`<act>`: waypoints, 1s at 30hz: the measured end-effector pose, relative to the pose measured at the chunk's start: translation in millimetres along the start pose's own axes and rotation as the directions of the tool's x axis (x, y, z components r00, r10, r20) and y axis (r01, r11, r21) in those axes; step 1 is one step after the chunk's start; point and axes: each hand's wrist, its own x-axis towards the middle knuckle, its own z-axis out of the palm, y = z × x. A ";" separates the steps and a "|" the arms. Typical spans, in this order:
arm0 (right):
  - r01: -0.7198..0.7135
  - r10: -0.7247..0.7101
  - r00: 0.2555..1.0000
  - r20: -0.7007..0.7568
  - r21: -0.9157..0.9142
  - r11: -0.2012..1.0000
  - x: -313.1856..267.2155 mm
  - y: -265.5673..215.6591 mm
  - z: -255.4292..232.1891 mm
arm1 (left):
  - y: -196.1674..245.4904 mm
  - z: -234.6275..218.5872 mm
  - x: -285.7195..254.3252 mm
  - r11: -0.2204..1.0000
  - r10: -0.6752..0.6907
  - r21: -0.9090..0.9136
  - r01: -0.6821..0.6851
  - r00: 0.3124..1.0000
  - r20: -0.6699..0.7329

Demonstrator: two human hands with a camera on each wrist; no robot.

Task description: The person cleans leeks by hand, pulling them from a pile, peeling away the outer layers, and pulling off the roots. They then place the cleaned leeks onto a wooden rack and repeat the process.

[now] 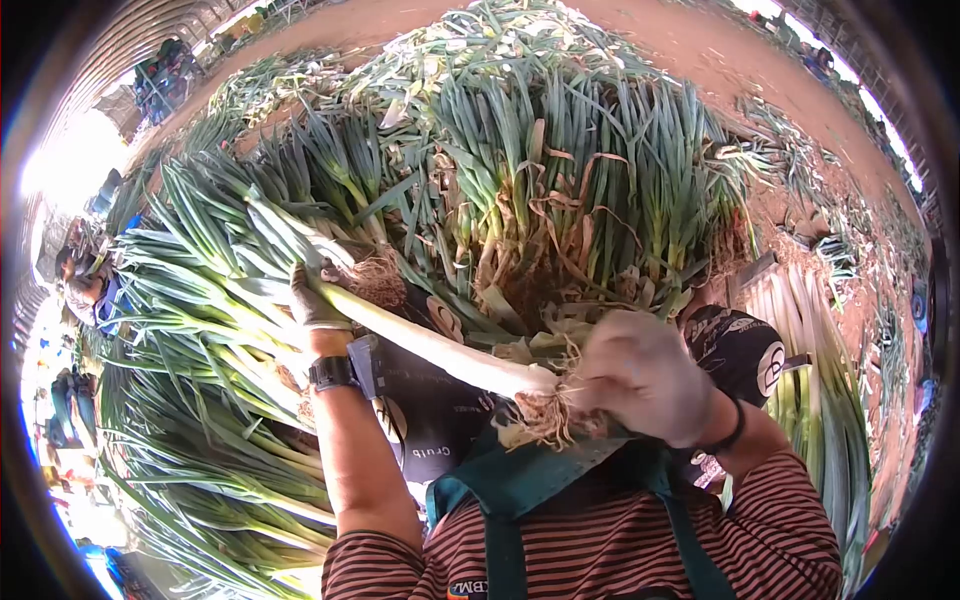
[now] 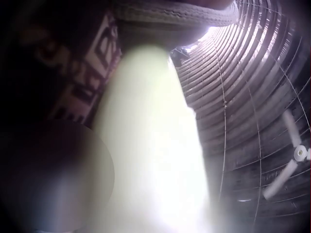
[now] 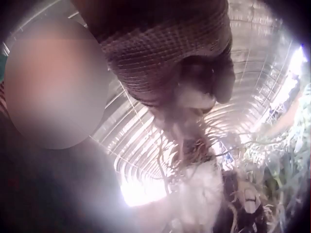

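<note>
A leek [image 1: 440, 346] lies slantwise before the body, its white stalk toward the root end at the right. The gloved left hand [image 1: 318, 303] grips it farther up, near the green leaves. At the root end, the gloved right hand [image 1: 648, 378] has its fingers curled at the roots [image 1: 545, 415]. In the right wrist view the right hand [image 3: 170, 53] is bent beside the roots [image 3: 194, 150], above the white stalk [image 3: 199, 194]. The pale stalk [image 2: 150, 145] fills the middle of the left wrist view, below the glove [image 2: 170, 24].
Leeks [image 1: 210, 400] are heaped at the left, and more stand upright [image 1: 590, 170] ahead. Another bundle [image 1: 815, 400] lies at the right. Leaf scraps [image 1: 500, 40] cover the ground behind. Other people [image 1: 90, 285] are at the far left. A ceiling fan [image 2: 300, 153] hangs under the ribbed roof.
</note>
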 end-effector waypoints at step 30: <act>-0.192 0.181 0.976 -0.126 -0.888 0.419 -77.9 -16.0 -65.1 | 1.0 4.6 -5.6 0.995 0.097 0.009 -0.096 0.992 -0.083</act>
